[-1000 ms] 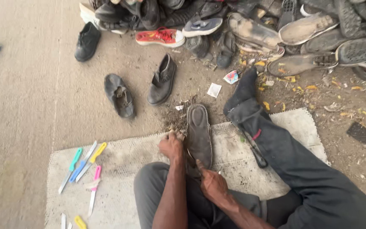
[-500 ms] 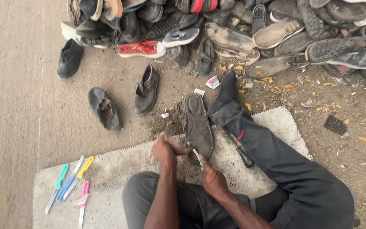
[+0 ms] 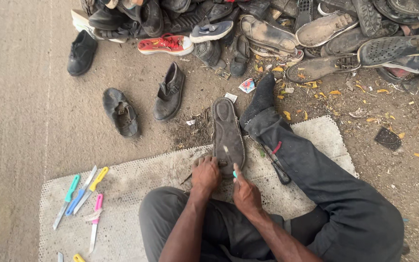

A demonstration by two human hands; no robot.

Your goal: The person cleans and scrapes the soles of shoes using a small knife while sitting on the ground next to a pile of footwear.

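The left hand (image 3: 205,173) grips the near end of a worn dark shoe turned sole-up (image 3: 227,133), fingers curled over its heel edge. The right hand (image 3: 245,193) is closed around a small knife with a light blue handle (image 3: 234,173); its short blade (image 3: 226,150) lies against the sole. The shoe rests at the far edge of a pale perforated mat (image 3: 136,177), directly at 12 o'clock from the hands, its toe pointing away onto the bare ground. The sole is grey-brown, dusty and scuffed, with a raised rim around a flatter centre. Dark scrapings (image 3: 192,133) lie on the ground at 10 o'clock from the shoe.

A small square packet, red, white and blue (image 3: 247,86), lies flat on the dirt at 1 o'clock from the shoe's toe. A smaller white scrap of paper (image 3: 231,97) lies just beside the toe.

The person's outstretched leg in dark trousers (image 3: 316,174) runs at 2 o'clock from the hands, ending in a dark sock. At 9 o'clock, a cluster of knives with green, blue, yellow and pink handles (image 3: 84,194) lies on the mat. Two dark single shoes (image 3: 144,102) stand at 11 o'clock, and a large pile of worn footwear (image 3: 267,29) fills the far side.
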